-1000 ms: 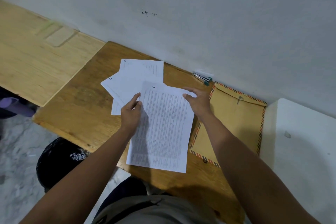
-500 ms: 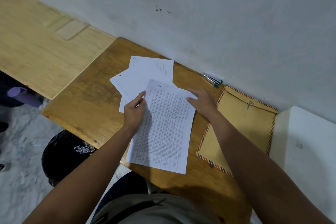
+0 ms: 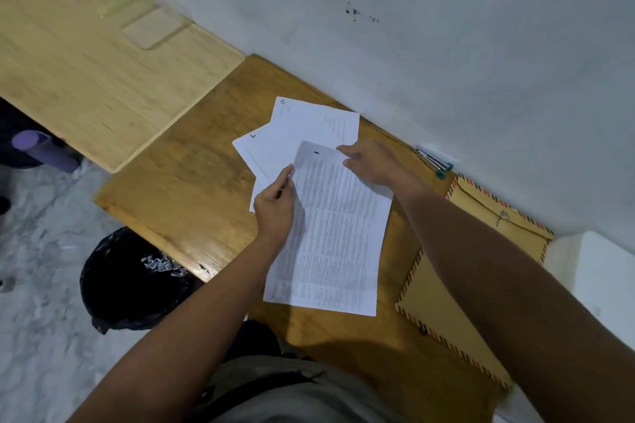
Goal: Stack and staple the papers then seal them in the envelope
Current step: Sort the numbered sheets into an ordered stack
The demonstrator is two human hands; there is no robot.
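A printed sheet [image 3: 335, 237] marked "1" lies on the brown wooden desk [image 3: 178, 189], overlapping two fanned white sheets [image 3: 295, 134] marked "4" and "6". My left hand [image 3: 275, 208] pinches the printed sheet's left edge. My right hand [image 3: 371, 163] rests over its top right corner, fingers extended toward the fanned sheets. A brown envelope [image 3: 443, 288] with striped border lies to the right, partly under my right forearm. A stapler [image 3: 434, 161] sits by the wall behind it.
A lighter wooden tabletop [image 3: 86, 72] adjoins the desk on the left. A black bin bag [image 3: 130, 282] stands on the floor below the desk's front edge. A white surface [image 3: 598, 271] lies at the right. The grey wall runs close behind.
My right hand has slid left across the printed sheet's top corner toward the fanned sheets. My left hand keeps its hold on the sheet's left edge. The camera view shifted.
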